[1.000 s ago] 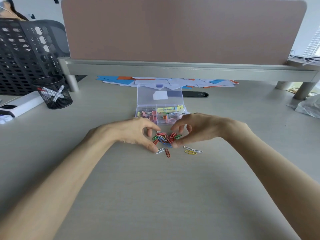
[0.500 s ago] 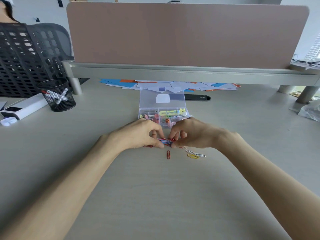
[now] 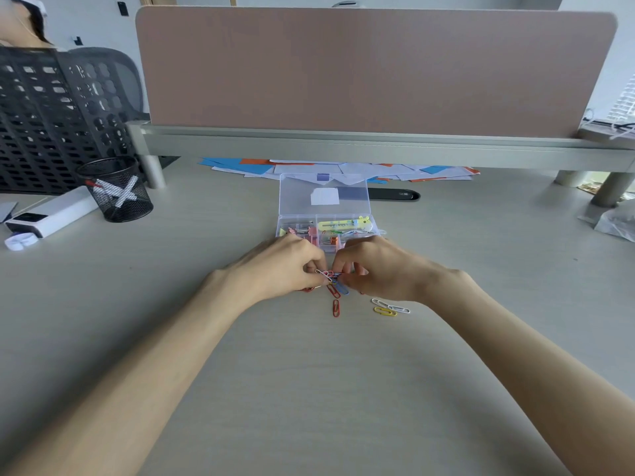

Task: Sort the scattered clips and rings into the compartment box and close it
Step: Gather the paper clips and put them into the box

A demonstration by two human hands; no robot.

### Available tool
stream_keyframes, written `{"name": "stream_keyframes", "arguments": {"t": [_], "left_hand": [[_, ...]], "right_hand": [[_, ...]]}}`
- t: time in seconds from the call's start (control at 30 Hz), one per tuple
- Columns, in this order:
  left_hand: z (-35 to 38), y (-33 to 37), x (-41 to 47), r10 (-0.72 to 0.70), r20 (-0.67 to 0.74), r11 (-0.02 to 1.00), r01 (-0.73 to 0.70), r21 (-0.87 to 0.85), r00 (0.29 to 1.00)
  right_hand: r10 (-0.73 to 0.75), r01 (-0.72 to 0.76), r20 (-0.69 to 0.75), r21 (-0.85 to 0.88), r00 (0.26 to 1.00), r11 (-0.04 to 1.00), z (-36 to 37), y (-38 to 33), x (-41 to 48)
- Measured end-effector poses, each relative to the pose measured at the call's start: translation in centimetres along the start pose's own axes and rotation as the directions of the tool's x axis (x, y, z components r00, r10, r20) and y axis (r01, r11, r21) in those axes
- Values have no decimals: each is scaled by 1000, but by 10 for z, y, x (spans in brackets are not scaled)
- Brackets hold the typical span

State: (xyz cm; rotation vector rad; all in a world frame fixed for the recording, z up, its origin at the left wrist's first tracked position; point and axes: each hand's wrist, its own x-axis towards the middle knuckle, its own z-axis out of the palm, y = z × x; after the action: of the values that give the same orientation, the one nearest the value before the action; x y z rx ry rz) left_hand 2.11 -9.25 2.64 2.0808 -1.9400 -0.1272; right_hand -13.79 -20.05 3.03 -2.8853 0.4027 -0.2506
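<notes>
- Partly done, by the look of it: the box (image 3: pixel 280 225) sits on the bench (image 3: pixel 309 389) just beyond the knuckles, with its clear lid (image 3: pixel 324 207) thrown back. Several compartments already hold coloured clips, and a long yellow piece lies in the far right one.
- Both hands work at a small bunch of paper clips (image 3: pixel 328 275) right in front of the box.
- The left grip (image 3: pixel 281 266) pinches the bunch with curled fingertips, and the right grip (image 3: pixel 381 269) pinches it from the other side.
- The bunch seems to be raised just off the bench. How many clips each side holds I cannot tell.
- Loose on the bench are a blue clip (image 3: pixel 342 288) just under the bunch and a lone red clip (image 3: pixel 336 308) nearer the person. Off to the right lies a yellow clip (image 3: pixel 385 311), touching two white clips (image 3: pixel 391 306).
- No rings show outside the box, and whether any lie inside is too small to make out.
- Three steps are left, as I judge it. The bunch has to go into a compartment, the stragglers have to be gathered, and the lid has to be shut.
</notes>
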Motion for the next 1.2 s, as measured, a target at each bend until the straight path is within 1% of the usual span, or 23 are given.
{"name": "stream_keyframes", "arguments": {"t": [0.1,0.23,0.5,0.77,0.83,0.9,1.03,1.13,1.2], "left_hand": [[1,-1,1,-14,-6,998,14,-54,1000],[-1,0,1,-18,-11,995,17,-102,1000],[-9,4,-4,8,-16,998,-9,-66,1000],[-11,4,-7,21,-89,996,-29,-83,996],[-9,2,-7,7,-114,993,-21,-116,993],[-8,-2,-5,-34,-147,982,5,-189,989],[-9,-8,11,-130,-239,934,39,-354,962],[-12,-5,35,-175,-294,915,45,-401,939],[-11,-4,52,-189,-303,911,52,-409,934]], "right_hand": [[51,-52,34,32,998,998,-1,3,2],[64,-65,32,28,997,997,-2,4,2],[53,-54,26,28,998,998,-1,7,1],[40,-35,-71,62,997,997,-3,16,0],[29,-23,-83,67,996,997,-2,18,0],[30,-22,-107,75,994,997,-4,21,0],[98,-68,-213,143,972,987,-21,31,5],[170,-120,-302,178,938,977,-31,45,19],[191,-145,-305,168,933,975,-29,54,30]]}}
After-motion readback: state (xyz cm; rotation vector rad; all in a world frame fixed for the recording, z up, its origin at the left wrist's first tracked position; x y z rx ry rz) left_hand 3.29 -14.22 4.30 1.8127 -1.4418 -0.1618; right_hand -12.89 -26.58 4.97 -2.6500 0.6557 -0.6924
